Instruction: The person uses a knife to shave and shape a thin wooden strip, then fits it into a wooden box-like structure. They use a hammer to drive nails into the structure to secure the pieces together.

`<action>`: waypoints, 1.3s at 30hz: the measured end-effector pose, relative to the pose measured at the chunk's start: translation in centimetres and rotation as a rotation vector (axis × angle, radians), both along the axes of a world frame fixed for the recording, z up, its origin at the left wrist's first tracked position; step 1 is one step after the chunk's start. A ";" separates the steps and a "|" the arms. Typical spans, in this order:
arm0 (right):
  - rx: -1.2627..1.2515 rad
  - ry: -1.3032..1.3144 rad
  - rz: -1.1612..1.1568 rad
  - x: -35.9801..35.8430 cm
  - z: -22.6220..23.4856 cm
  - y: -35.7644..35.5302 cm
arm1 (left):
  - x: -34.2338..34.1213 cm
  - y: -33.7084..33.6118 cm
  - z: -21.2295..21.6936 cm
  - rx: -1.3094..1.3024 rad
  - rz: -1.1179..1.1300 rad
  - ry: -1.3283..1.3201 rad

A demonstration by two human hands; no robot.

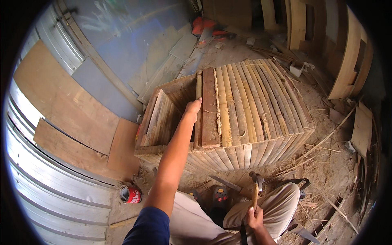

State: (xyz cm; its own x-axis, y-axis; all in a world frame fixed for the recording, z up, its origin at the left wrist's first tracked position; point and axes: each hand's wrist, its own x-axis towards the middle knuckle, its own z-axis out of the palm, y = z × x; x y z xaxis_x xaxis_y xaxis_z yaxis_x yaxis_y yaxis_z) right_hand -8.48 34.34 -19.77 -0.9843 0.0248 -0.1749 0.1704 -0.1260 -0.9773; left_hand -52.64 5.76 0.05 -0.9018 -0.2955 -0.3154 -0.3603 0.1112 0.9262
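Honestly, looks like steadying the bamboo strip with the left hand, curled over it beside the slatted crate's opening, probably against shifting; gripping the hammer low in the right hand, presumably for better swing.

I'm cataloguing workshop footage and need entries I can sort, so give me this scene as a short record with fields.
Workpiece: slatted box, top slatted on the right, open on the left
Left hand: stretched out to the bamboo strip at the opening's edge; exact grip unclear
Beside strip: reddish-brown board
Right hand: gripping the handle of a hammer, head up
Floor, left: red can
Floor, before box: bladed tool
Left side: corrugated metal sheeting
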 end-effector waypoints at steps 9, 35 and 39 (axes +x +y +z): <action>0.072 0.037 0.094 -2.2 -1.4 -1.3 | 0.7 0.2 0.5 0.138 0.033 -0.016; -0.135 -0.313 -0.570 -2.8 2.7 0.6 | 3.8 2.3 2.2 -0.404 -0.188 0.225; -0.475 -0.205 -0.667 -0.6 5.4 3.9 | 12.1 9.3 6.3 -0.275 -0.433 0.448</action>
State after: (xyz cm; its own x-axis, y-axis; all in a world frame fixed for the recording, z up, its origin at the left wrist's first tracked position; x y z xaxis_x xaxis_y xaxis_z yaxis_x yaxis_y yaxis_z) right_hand -9.05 38.25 -14.36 -0.7374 0.4681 -0.4870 0.0825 -0.6532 -0.7527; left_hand -40.54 15.03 6.31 -0.9829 0.1052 0.1509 0.1812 0.4115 0.8932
